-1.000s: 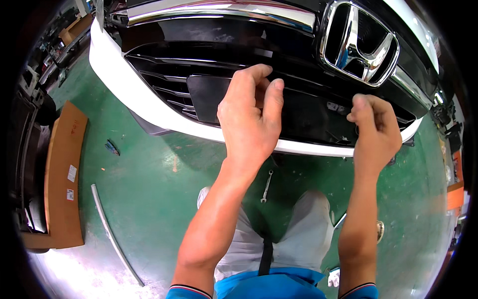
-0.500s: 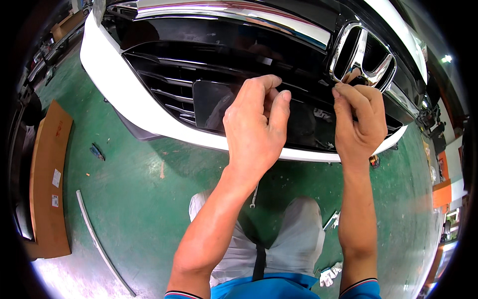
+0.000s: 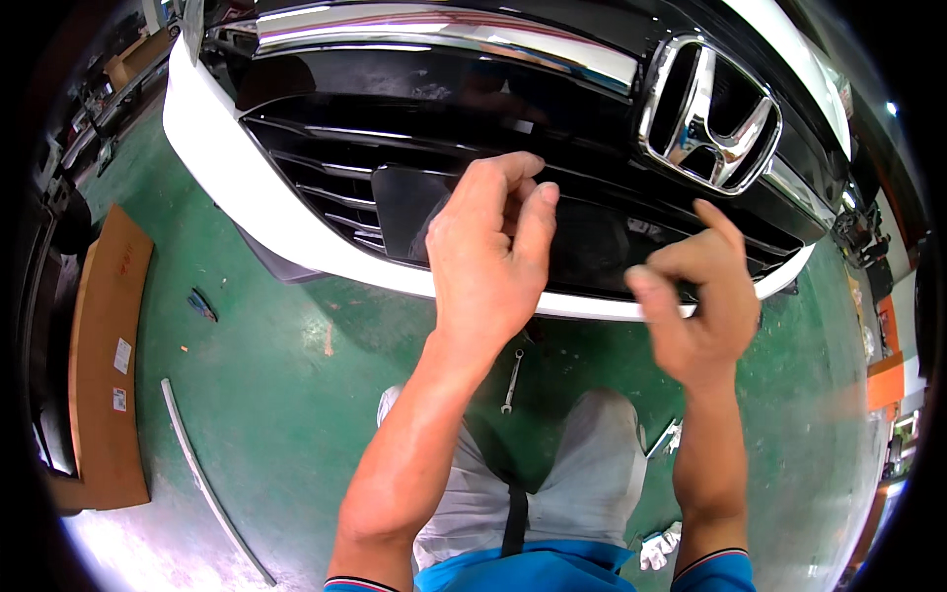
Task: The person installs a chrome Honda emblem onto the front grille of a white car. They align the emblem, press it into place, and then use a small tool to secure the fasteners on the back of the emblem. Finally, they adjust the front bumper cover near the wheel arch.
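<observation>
A car's front end, with a white bumper [image 3: 212, 163], fills the upper part of the head view. My left hand [image 3: 488, 247] is raised before its black grille [image 3: 326, 163], fingers curled and thumb held apart, with nothing visible between them. Partly behind that hand is a flat black plate [image 3: 400, 212] on the grille. My right hand [image 3: 705, 306] hovers at the grille's right part, slightly blurred, its index finger stretched up and the thumb apart. It appears to hold nothing. Just above it sits a large chrome emblem [image 3: 722, 143], apart from my fingers. A chrome strip [image 3: 444, 37] runs across the top.
On the green floor lie a wrench [image 3: 512, 383], a blue-handled tool [image 3: 202, 304] and a long pale strip [image 3: 209, 479]. A tall cardboard box [image 3: 113, 375] stands at the left. White gloves [image 3: 659, 546] and a metallic object [image 3: 666, 437] lie right of my legs.
My right hand has dropped away from the emblem's lower edge, and its thumb and fingertips have parted. The left hand keeps nearly the same pose. The view has shifted slightly.
</observation>
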Available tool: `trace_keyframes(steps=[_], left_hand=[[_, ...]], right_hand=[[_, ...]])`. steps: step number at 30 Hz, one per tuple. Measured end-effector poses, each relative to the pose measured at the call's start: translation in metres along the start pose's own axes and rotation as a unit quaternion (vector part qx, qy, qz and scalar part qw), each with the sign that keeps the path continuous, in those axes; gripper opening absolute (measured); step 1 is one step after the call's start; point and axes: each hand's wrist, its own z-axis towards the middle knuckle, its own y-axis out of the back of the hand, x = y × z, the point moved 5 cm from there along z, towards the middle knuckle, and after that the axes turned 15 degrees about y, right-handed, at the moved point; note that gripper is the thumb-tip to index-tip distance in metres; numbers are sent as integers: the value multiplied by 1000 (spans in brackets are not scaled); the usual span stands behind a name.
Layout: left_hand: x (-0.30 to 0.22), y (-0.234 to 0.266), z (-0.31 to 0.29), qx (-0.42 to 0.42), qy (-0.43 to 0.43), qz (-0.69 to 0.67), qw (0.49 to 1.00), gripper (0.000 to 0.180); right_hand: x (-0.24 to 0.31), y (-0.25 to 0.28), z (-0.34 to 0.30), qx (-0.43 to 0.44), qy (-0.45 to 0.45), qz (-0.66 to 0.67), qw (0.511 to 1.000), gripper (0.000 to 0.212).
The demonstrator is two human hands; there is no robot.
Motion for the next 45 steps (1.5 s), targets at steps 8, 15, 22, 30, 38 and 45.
trace_keyframes(steps=[8,15,22,30,38,45], left_hand=[[-4,1,1,1,18,14,1000,18],[-1,1,1,10,8,15,1000,18],[0,5,1,6,29,6,1000,16],[7,6,9,73,124,-180,973,18],[10,7,9,53,95,-149,983,20],[9,6,9,50,94,-155,982,18]], right_hand=[[1,-29,9,7,31,-33,999,16],[9,-37,16,76,8,-113,991,16],[20,-51,37,49,18,-88,995,16],[22,-49,21,63,100,98,988,13],[4,-16,12,15,38,-23,999,18],[-23,12,22,2,59,-147,987,32]])
